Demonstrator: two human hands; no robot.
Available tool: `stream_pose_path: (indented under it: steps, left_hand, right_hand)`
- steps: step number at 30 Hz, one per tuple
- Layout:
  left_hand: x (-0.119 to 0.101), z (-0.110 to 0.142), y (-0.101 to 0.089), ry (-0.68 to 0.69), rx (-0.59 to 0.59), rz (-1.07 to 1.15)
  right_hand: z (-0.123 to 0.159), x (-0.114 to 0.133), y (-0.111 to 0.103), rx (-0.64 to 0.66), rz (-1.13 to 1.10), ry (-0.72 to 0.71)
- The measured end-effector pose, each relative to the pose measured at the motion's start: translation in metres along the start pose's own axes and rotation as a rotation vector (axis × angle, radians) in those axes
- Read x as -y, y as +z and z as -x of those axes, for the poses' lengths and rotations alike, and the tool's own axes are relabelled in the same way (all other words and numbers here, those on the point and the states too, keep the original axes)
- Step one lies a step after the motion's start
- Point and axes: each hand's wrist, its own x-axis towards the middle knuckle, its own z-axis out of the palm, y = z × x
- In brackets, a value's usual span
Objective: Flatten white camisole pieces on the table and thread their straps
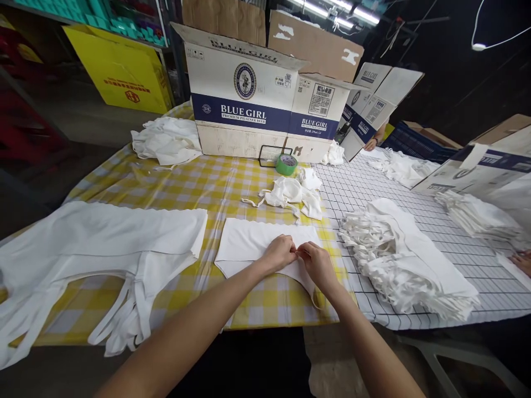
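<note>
A white stretchy strap top [244,240] lies flat in front of me on the yellow checked cloth. My left hand [279,253] rests on its right half, fingers closed in a pinch at the fabric. Right beside it, my right hand [316,264] pinches the same spot, with the fingertips of both hands almost touching. What exactly sits between the fingertips is too small to make out. A thin strap curves out below my right hand. To the left spreads a pile of similar white tops [103,229], straps hanging over the table edge.
Right of me is a stack of white tops [415,254] on grid-patterned cloth [344,190]. Crumpled white pieces [290,190], green tape [286,164] and a large beer carton [244,121] stand ahead. Another white heap [168,138] lies back left. Another person's hand [521,262] shows far right.
</note>
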Motion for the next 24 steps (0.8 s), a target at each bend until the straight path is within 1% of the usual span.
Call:
stream_pose_path:
  steps: [7, 11, 13, 14, 16, 19, 21, 24]
  left_hand:
    - [0.001, 0.001, 0.0, 0.024, -0.014, 0.021]
    - [0.002, 0.001, 0.0, 0.035, -0.006, 0.03]
    - [0.002, 0.001, -0.001, 0.044, 0.01, 0.034]
    - [0.002, 0.002, -0.003, 0.052, 0.022, 0.036]
    - [0.003, 0.004, -0.006, 0.075, 0.048, 0.04]
    - [0.004, 0.01, -0.013, 0.113, 0.098, 0.048]
    - [0.004, 0.016, -0.02, 0.152, 0.138, 0.044]
    - [0.004, 0.027, -0.031, 0.26, 0.207, -0.025]
  right_hand:
    - [0.003, -0.005, 0.003, 0.002, 0.125, -0.041]
    - [0.008, -0.005, 0.0, 0.009, 0.143, -0.032]
    - [0.013, -0.003, -0.002, 0.004, 0.128, -0.006]
    - [0.016, -0.002, -0.003, 0.002, 0.095, 0.029]
    - [0.025, -0.001, -0.005, 0.009, -0.03, 0.147]
    - [0.043, 0.002, -0.008, 0.026, -0.313, 0.344]
    - [0.059, 0.004, -0.01, 0.026, -0.498, 0.431]
    - [0.089, 0.011, -0.014, -0.003, -0.709, 0.522]
